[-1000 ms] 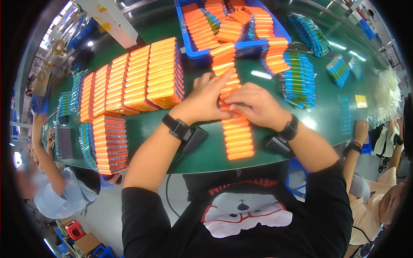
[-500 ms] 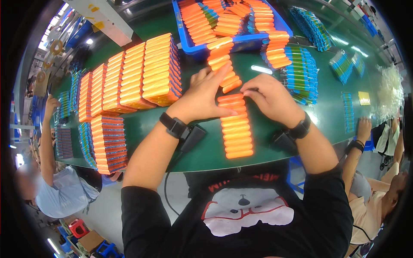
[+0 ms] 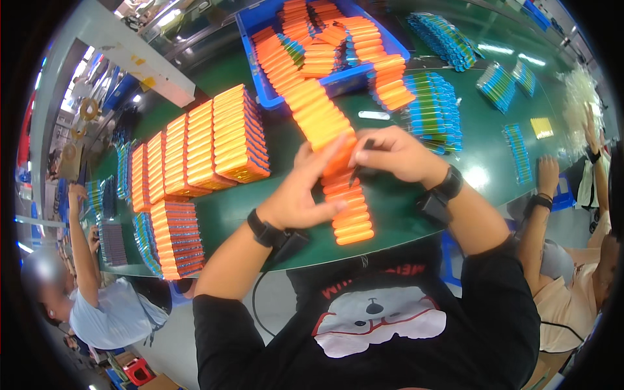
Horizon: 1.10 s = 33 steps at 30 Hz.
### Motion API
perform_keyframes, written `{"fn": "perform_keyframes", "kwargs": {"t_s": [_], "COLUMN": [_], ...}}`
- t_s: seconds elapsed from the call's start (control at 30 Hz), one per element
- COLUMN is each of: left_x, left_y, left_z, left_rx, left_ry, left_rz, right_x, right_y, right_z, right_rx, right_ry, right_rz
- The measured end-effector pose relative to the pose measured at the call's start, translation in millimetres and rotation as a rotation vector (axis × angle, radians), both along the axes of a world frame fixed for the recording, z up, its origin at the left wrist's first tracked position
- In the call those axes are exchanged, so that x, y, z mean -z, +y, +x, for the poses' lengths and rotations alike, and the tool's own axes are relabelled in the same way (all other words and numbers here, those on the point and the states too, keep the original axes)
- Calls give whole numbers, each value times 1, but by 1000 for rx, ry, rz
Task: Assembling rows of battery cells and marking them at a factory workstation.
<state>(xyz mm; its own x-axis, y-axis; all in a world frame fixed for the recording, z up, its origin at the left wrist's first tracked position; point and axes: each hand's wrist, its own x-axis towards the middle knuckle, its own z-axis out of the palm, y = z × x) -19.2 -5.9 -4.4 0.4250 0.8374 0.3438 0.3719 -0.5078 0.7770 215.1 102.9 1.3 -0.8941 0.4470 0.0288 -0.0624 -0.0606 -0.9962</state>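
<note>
A long strip of joined orange, tube-like packets (image 3: 320, 116) runs from the blue tub (image 3: 268, 96) down toward the near table edge. My left hand (image 3: 302, 195) lies across the strip, thumb and forefinger spread apart on it, the other fingers bent at its left side. My right hand (image 3: 396, 155) is closed on a thin black tool (image 3: 355, 174), its lower end over the strip between my hands. The tool's kind is not clear, and motion blurs this part. The strip's near end (image 3: 354, 231) lies flat on the green table.
Stacked orange packet strips (image 3: 224, 140) stand at left. Blue-green packet strips (image 3: 434, 110) lie at right, near a small whitish bar (image 3: 374, 116). Co-workers sit on both sides, one with a hand (image 3: 548, 172) on the table. A white post (image 3: 140, 58) stands far left.
The strip now runs unbroken beneath my hands, where a gap showed before. The black tool has come into sight in my right hand. The whole view has shifted slightly.
</note>
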Motion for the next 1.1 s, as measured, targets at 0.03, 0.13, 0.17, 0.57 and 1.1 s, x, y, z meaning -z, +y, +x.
{"fn": "perform_keyframes", "kwargs": {"t_s": [0.03,0.13,0.17,0.57,1.1], "left_x": [-1,-2,7,10,8], "left_y": [-4,-11,-12,14,17], "left_z": [6,14,13,-4,1], "left_rx": [25,53,-32,-315,-402], "left_ry": [2,-4,-196,137,436], "left_rz": [-26,-64,-188,-198,-226], "right_x": [-6,-4,-6,-11,11], "right_y": [-4,-8,-7,-20,-3], "right_z": [1,4,6,5,-9], "right_rx": [-38,-137,-137,-599,213], "right_ry": [-22,-91,-87,-328,-26], "right_rz": [-39,-169,-168,-162,159]}}
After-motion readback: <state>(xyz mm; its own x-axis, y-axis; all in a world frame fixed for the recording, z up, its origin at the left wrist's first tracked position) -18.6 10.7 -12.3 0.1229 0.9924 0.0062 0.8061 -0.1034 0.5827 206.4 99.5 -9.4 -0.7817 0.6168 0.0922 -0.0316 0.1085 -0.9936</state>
